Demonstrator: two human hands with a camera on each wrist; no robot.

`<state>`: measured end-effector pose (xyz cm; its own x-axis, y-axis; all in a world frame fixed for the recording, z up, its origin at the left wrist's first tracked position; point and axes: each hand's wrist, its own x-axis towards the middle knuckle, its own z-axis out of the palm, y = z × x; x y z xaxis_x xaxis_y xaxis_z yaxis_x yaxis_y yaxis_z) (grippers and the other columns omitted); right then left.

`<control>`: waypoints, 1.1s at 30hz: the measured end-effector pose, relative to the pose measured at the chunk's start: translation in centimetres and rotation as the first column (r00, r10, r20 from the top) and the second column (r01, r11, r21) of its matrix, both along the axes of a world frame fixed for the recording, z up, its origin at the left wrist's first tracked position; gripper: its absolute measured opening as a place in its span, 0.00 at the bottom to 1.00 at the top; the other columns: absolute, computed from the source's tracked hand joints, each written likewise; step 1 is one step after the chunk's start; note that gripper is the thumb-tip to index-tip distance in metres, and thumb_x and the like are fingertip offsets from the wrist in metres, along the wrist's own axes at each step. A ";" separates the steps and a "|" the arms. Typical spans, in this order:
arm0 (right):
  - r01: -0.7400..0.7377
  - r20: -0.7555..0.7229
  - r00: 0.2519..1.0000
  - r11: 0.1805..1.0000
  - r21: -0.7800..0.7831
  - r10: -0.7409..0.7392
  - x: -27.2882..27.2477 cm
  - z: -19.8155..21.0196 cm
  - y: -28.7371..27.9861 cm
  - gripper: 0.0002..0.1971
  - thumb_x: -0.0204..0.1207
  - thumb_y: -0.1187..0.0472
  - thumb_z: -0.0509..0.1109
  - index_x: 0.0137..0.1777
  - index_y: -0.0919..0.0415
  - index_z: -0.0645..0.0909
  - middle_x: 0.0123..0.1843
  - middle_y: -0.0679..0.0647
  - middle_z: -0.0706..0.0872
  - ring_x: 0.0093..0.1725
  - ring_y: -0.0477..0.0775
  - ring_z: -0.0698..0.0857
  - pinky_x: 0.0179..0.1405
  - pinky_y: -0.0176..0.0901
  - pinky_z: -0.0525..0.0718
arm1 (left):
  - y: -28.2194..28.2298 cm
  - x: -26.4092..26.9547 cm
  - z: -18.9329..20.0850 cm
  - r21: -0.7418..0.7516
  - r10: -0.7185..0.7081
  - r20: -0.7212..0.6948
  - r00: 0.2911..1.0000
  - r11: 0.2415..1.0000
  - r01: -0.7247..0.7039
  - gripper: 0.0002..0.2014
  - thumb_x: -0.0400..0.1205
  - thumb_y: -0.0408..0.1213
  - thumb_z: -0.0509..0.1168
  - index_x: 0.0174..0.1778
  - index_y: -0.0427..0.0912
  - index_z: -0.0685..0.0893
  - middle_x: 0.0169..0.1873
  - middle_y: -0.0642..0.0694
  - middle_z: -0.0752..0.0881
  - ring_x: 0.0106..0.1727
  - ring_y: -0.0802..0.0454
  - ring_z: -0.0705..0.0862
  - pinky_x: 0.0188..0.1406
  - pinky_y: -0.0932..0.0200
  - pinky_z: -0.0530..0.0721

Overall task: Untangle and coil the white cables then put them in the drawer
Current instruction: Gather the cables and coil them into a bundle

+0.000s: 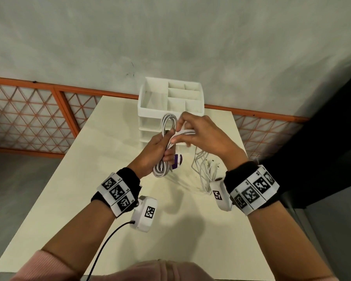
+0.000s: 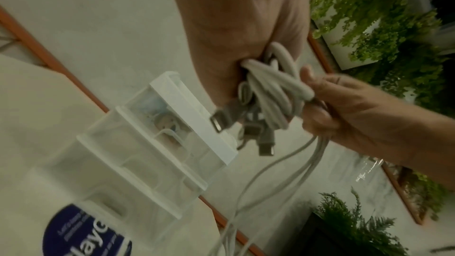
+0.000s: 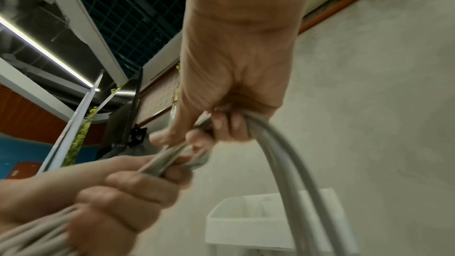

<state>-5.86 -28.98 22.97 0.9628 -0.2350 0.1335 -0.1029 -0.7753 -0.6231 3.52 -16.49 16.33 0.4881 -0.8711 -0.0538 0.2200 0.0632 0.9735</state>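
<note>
Left hand: grips coiled white cable.
Right hand: pinches the cable's loose end.
Behind: drawer unit on bench — loose cables, purple-labelled item beneath.

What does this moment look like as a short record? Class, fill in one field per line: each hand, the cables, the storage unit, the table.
left hand: grips the coiled white cable bundle around its middle
right hand: pinches strands of the same bundle at the top
loose white cables: lie in a tangle on the table, connectors showing
drawer unit: white, behind the hands, open compartments on top; drawers appear closed
purple-and-white object: on the table, partly hidden by the left hand
</note>
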 end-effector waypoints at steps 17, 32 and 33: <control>0.131 0.030 0.989 0.938 0.321 -0.148 0.3 -0.4 -2.0 0.12 0.75 0.57 0.71 0.46 0.55 0.68 0.18 0.44 0.74 0.17 0.42 0.68 0.22 0.34 0.66 | -0.4 -2.9 -0.4 0.209 -0.137 0.160 0.978 0.973 0.102 0.19 0.85 0.50 0.57 0.32 0.43 0.68 0.20 0.51 0.59 0.20 0.53 0.56 0.20 0.63 0.61; 0.085 0.168 0.926 0.621 0.779 -0.338 -0.4 -6.2 1.4 0.19 0.83 0.48 0.60 0.55 0.62 0.85 0.47 0.73 0.86 0.34 0.73 0.87 0.35 0.62 0.88 | -1.0 -1.6 -0.8 -0.027 0.005 0.227 0.974 1.000 0.001 0.17 0.87 0.42 0.55 0.31 0.45 0.75 0.18 0.50 0.68 0.22 0.49 0.68 0.24 0.61 0.79; 0.099 0.163 0.921 0.618 0.780 -0.353 -0.3 -5.8 1.7 0.20 0.84 0.50 0.60 0.53 0.65 0.86 0.45 0.72 0.87 0.36 0.79 0.87 0.37 0.71 0.87 | -1.0 -1.4 -0.9 -0.019 0.011 0.256 0.967 1.000 -0.006 0.15 0.87 0.42 0.55 0.34 0.47 0.77 0.19 0.48 0.68 0.22 0.48 0.69 0.24 0.61 0.80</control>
<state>-6.19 -27.29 17.16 0.8135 -0.5789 0.0544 0.0633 -0.0048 -0.9980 2.10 -17.54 15.46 0.4908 -0.8666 0.0895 -0.0373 0.0817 0.9960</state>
